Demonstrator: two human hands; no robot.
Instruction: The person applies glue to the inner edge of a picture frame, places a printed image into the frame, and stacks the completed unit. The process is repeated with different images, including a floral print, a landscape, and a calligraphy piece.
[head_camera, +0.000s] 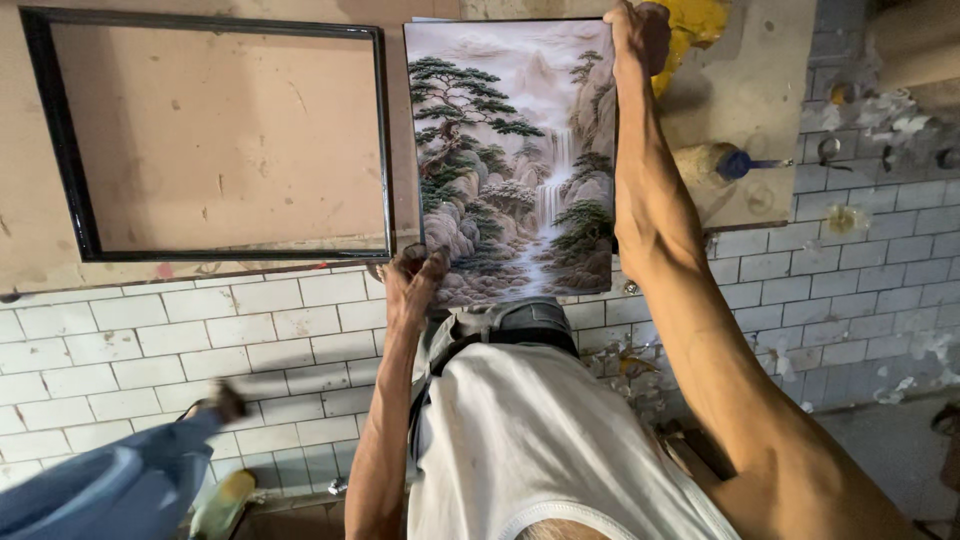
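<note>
Now my left hand (412, 282) has a closed grip on the near corner of the rectangular landscape print of pines and a waterfall (512, 160), my right hand (638, 38) clasping its far edge, beside the empty black rectangular frame (380, 140) on the brown worktop (220, 140).

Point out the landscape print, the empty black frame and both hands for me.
landscape print (505, 160), head view, on the painted trees mid-sheet
black frame (385, 140), head view, on its right rail
left hand (412, 285), head view, back of hand
right hand (638, 38), head view, knuckles
</note>
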